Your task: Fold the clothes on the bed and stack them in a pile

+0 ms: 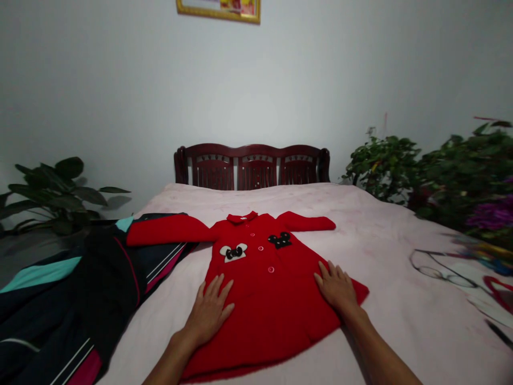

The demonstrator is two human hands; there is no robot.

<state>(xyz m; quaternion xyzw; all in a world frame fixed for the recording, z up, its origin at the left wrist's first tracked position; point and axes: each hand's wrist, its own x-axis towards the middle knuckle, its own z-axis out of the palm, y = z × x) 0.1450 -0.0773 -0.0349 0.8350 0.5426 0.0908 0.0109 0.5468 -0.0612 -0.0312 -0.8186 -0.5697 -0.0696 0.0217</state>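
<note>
On a bed point(395, 235) backed by a dark wooden headboard point(256, 174), a red coat point(268, 305) lies face up at the centre, collar toward the headboard and hem toward the person. The left hand point(208, 310) rests on the coat's left edge, palm down, fingers spread; the right hand point(339, 286) lies flat near the opposite edge, fingers slightly parted, and neither grip appears to pinch the cloth. The laying-out looks nearly done: both sleeves reach outward, the front appears closed along its buttons point(271, 269), and the two patches point(234, 252) show plainly. No fold has yet been made in the body or sleeves, and what seems left here is minor, a slight ripple along the hem. Room is tighter on the left, where one sleeve point(168, 230) overlaps a heap of dark clothes point(116, 272). On the right, a stretch of pink sheet separates the other sleeve point(308, 222) from a pair of glasses point(430, 272) and a pen point(499, 334), and more sheet runs between collar and headboard. The hem's right corner juts past the right hand, while its left corner sits close to the bottom of the view.
</note>
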